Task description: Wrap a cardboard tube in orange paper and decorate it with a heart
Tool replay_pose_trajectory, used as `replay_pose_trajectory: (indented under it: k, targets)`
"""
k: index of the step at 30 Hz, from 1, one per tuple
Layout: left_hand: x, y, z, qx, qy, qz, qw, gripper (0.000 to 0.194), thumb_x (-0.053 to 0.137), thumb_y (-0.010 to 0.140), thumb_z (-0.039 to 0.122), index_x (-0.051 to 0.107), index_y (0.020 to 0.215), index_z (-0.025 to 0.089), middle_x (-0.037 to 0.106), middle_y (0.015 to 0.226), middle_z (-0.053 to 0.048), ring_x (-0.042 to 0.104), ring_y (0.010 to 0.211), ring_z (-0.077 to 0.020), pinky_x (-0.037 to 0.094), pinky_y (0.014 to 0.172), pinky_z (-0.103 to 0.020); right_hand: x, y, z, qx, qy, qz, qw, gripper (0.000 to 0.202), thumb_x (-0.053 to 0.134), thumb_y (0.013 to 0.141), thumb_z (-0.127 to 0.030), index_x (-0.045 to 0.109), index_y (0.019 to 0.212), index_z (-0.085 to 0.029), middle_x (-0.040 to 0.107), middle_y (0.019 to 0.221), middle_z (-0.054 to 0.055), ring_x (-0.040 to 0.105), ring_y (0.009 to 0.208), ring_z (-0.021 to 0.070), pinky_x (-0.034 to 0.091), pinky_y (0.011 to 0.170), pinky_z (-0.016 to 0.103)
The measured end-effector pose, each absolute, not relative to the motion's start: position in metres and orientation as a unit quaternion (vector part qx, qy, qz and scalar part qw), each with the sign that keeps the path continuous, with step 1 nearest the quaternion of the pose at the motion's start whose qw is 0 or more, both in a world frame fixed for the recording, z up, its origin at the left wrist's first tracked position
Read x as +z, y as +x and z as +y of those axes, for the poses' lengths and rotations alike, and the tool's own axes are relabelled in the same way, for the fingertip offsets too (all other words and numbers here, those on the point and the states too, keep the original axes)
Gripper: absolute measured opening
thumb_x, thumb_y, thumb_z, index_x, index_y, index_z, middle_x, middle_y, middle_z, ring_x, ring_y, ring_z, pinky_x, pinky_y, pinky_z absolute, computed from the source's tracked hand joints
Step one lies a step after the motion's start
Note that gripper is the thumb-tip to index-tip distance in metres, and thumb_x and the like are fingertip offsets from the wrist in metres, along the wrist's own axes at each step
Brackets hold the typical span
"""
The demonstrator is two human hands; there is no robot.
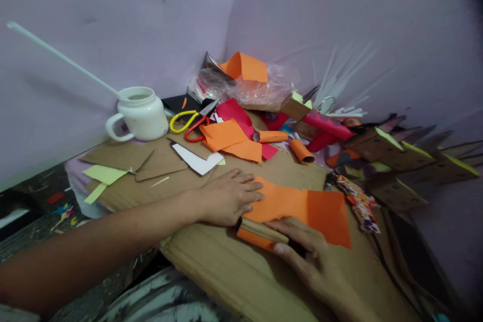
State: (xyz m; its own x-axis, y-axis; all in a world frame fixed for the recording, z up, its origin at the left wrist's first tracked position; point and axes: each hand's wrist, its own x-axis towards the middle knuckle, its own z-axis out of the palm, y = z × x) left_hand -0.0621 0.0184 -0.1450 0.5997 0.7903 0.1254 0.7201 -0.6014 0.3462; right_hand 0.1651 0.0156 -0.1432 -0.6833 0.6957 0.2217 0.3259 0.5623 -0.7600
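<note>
An orange paper sheet [283,201] with fold creases lies on the cardboard surface, its right panel tilted and darker. My left hand [230,196] rests flat at the sheet's left end, fingers stretched out over the paper. Along the sheet's near edge lies a brown cardboard tube [266,230], with orange paper around its near side. My right hand [304,249] grips the tube's right end, thumb on the near side and fingers on top. The tube's right end is hidden by that hand.
Behind my hands lie scissors [194,123], orange paper scraps [226,136], a white cutout [198,160] and orange-covered tubes [302,152]. A white mug [141,115] holding a long stick stands at the back left. Cardboard pieces with spikes [392,151] crowd the right.
</note>
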Motion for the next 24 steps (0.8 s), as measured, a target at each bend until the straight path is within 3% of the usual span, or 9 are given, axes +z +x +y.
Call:
replay_pose_trajectory:
  k: [3,6,9,12,16,24]
  targets:
    - [-0.140,-0.065,0.014,0.238,0.853,0.447,0.127,0.033,0.047,0.083,0.020,0.057,0.115,0.018,0.051,0.132,-0.010,0.041,0.124,-0.0253,0.031,0.102,-0.044,-0.144,0.165,0.016,0.356,-0.310,-0.847,0.245,0.022,0.058,0.083,-0.033,0.068,0.099,-0.021,0.068,0.082,0.006,0.063,0.075,0.0194,0.051,0.064,0.029]
    - [-0.128,-0.063,-0.006,0.401,0.717,0.548,0.157,0.023,0.044,0.082,0.016,0.062,0.096,0.016,0.066,0.100,-0.008,0.059,0.096,-0.0180,0.047,0.083,-0.033,-0.144,0.165,0.016,0.377,-0.310,-0.840,0.237,0.024,0.056,0.084,-0.035,0.067,0.101,-0.021,0.068,0.086,0.007,0.062,0.079,0.0201,0.051,0.068,0.031]
    - [-0.118,-0.055,-0.035,0.439,0.552,0.630,0.325,0.009,0.051,0.075,0.025,0.057,0.075,0.018,0.059,0.060,0.002,0.056,0.055,-0.0115,0.047,0.050,-0.022,-0.144,0.165,0.016,0.390,-0.315,-0.833,0.234,0.025,0.056,0.084,-0.035,0.067,0.102,-0.021,0.068,0.086,0.007,0.062,0.080,0.0198,0.050,0.069,0.032]
    - [-0.118,-0.044,-0.057,0.371,0.395,0.638,0.547,0.023,0.057,0.068,0.037,0.048,0.081,0.020,0.046,0.045,0.010,0.041,0.032,-0.0075,0.033,0.029,-0.017,-0.144,0.166,0.017,0.389,-0.319,-0.833,0.233,0.025,0.057,0.084,-0.033,0.067,0.104,-0.021,0.068,0.088,0.007,0.061,0.080,0.0190,0.049,0.070,0.032]
    - [-0.124,-0.028,-0.061,0.289,0.333,0.611,0.658,0.033,0.059,0.065,0.038,0.046,0.089,0.019,0.051,0.047,0.009,0.041,0.029,-0.0065,0.034,0.026,-0.016,-0.143,0.165,0.015,0.390,-0.311,-0.829,0.253,0.024,0.058,0.083,-0.031,0.067,0.103,-0.019,0.068,0.087,0.006,0.060,0.080,0.0180,0.048,0.069,0.031]
    - [-0.135,-0.014,-0.057,0.301,0.355,0.651,0.600,0.016,0.053,0.069,0.033,0.047,0.069,0.018,0.049,0.044,0.008,0.044,0.030,-0.0062,0.034,0.028,-0.015,-0.141,0.167,0.014,0.394,-0.304,-0.829,0.257,0.030,0.062,0.080,-0.034,0.066,0.105,-0.017,0.068,0.086,0.007,0.059,0.078,0.0178,0.046,0.070,0.031]
